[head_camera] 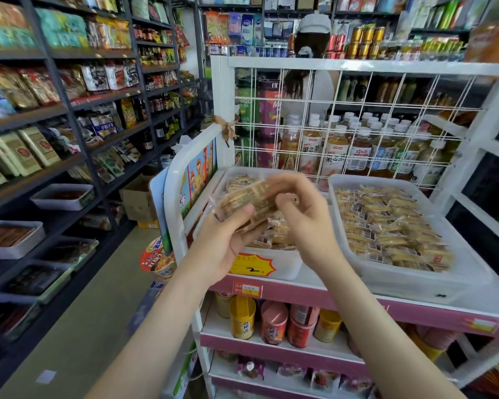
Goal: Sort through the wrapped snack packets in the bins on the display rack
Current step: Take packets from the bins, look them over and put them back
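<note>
Wrapped snack packets [247, 201], held above left bin [291, 264] of display rack [222, 90].
Left hand [225, 243] grips the stack from beneath, thumb on top; right hand [308, 223] pinches its right end. Right bin [415, 280] sits full alongside.

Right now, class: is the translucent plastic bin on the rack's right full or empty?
Nearly full: the translucent plastic bin is covered wall to wall with yellow wrapped snack packets, heaped close to its rim.

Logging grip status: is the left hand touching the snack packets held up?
Touching. Head view shows the left hand with thumb pressed on the snack packets, fingers beneath.
</note>
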